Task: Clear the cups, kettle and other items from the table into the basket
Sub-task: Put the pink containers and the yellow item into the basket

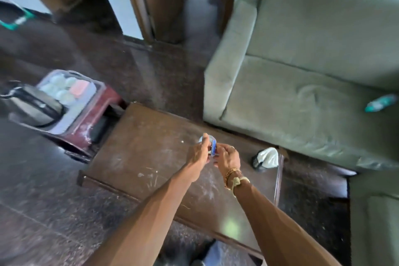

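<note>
Noted left hand [197, 153] and right hand [227, 156] together above middle of counter [133, 149]. Fingers of both curled onto one small blue item [213, 147], pinched between them. Too blurred to identify item, or to tell whether touching counter. Found small dark tub [258, 161] with white liner near counter's right edge. Logged basket [67, 124] just beside counter's far-left corner, holding kettle [32, 103] and cups [58, 88]. Saw bottle [381, 103] lying on sofa [302, 71].
</note>
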Tool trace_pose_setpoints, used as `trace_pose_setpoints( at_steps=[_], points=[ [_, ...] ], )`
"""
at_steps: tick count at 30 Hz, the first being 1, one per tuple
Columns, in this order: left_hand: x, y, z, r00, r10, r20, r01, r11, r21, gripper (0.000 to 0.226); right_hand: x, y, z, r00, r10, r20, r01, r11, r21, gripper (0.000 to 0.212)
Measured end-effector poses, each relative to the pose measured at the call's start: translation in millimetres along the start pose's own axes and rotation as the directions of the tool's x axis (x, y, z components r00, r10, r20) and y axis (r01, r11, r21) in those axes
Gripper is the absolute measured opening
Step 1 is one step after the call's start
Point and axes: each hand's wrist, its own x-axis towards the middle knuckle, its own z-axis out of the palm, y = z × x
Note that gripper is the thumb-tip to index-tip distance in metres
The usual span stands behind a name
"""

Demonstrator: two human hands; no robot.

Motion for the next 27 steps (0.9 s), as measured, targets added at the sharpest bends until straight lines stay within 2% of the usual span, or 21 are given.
trace_pose_setpoints(
  at_steps=[4,7,9,14,16,19,27],
  points=[
    [-30,26,-51,0.994,0.106,0.001,-0.106,0.992,-0.062,0.062,-35,-44,31,0.993,-0.101,0.068,0.103,0.995,-0.014,0.024],
    [-44,27,-92,0.992,0.126,-0.005,-0.126,0.987,-0.096,0.063,-61,-61,60,0.981,-0.137,0.139,0.138,0.990,0.005,0.030],
    [-52,17,-121,0.992,0.122,-0.027,-0.124,0.985,-0.118,0.065,-84,-65,82,0.974,-0.168,0.153,0.180,0.981,-0.066,0.030],
    [-85,-16,-195,0.990,0.136,-0.036,-0.140,0.977,-0.162,0.059,-151,-62,138,0.964,-0.151,0.219,0.189,0.968,-0.165,0.033],
    [-101,-26,-226,0.990,0.135,-0.051,-0.142,0.972,-0.186,0.064,-175,-64,160,0.961,-0.141,0.237,0.186,0.965,-0.183,0.032],
    [-122,-32,-274,0.983,0.146,-0.112,-0.167,0.963,-0.212,0.071,-208,-73,193,0.953,-0.145,0.267,0.203,0.958,-0.204,0.031],
    [-152,-18,-388,0.941,0.153,-0.303,-0.258,0.902,-0.346,0.056,-260,-113,285,0.885,-0.242,0.398,0.344,0.915,-0.209,0.030]
  ],
)
